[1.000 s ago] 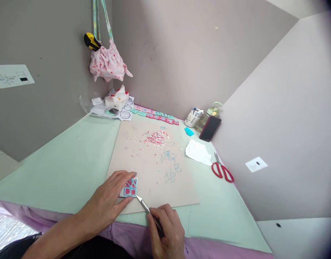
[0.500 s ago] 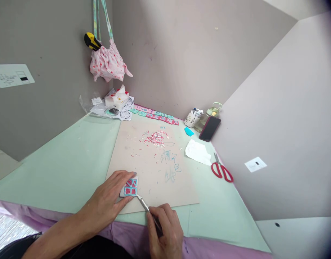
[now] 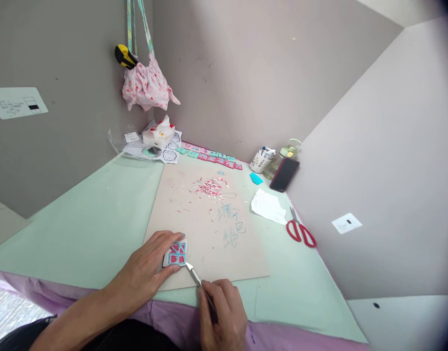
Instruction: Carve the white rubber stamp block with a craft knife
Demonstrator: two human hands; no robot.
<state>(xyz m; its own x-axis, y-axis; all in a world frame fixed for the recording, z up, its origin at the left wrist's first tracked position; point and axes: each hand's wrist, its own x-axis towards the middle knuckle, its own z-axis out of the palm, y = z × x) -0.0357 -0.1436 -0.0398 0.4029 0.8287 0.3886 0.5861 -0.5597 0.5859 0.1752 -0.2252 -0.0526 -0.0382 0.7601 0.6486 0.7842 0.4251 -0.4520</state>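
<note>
Near the front edge of a beige board [image 3: 194, 224], my left hand [image 3: 150, 265] grips a small white block [image 3: 177, 254] between thumb and fingers. The block's face is red with blue outlines. My right hand [image 3: 225, 312] is closed around a slim metal craft knife [image 3: 195, 276], whose blade tip touches or nearly touches the block's lower right corner. Farther back on the board lies a pile of red and white shavings [image 3: 211, 187]. Blue pen marks [image 3: 231, 224] show on the board's right part.
Red-handled scissors [image 3: 300, 233], white paper [image 3: 268, 206], a blue piece [image 3: 256, 179], a phone [image 3: 284, 174], a bottle [image 3: 273, 168] and a pen cup [image 3: 262, 160] stand or lie right. Small lettered strips [image 3: 212, 157] line the back; tissues [image 3: 158, 134] sit back left.
Both hands stay almost in place. The knife and the fingers of my right hand have shifted very slightly.
</note>
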